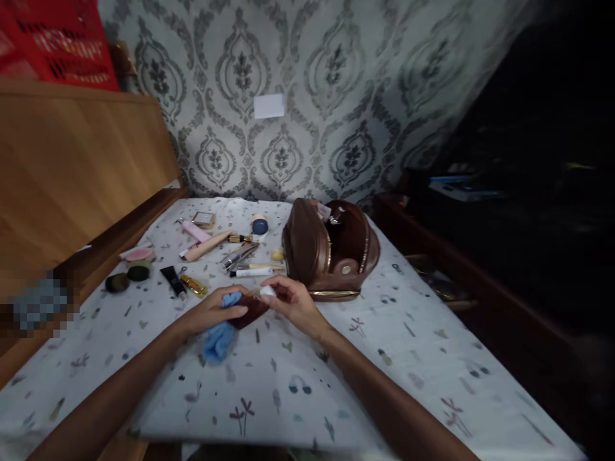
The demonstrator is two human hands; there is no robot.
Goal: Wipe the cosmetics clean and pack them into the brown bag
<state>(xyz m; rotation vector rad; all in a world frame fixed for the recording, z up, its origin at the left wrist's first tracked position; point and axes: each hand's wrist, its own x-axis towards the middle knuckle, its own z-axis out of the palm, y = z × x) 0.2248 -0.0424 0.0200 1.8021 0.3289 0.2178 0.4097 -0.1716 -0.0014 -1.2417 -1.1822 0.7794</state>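
My left hand (209, 312) is closed around a dark reddish-brown item (254, 314), perhaps a bottle, and a blue cloth (218, 344) that hangs below the fingers. Between the thumb and fingers of my right hand (295, 305) is a small white cap-like piece (268, 291), at the upper end of the reddish-brown item. Whether the two are joined, I cannot tell. Just beyond my right hand stands a brown cosmetic bag (305, 246), unzipped. A white tube (254, 273) lies beyond my fingers, and a gold bottle (193, 285) and black tube (173, 282) lie past my left hand.
Several make-up brushes (240, 255), a pink tube (196, 231), a dark blue round container (260, 225) and a gold box (204, 219) lie farther back on the patterned cloth (384, 371). A wooden panel (81, 147) borders the left; a patterned wall (307, 83) stands behind.
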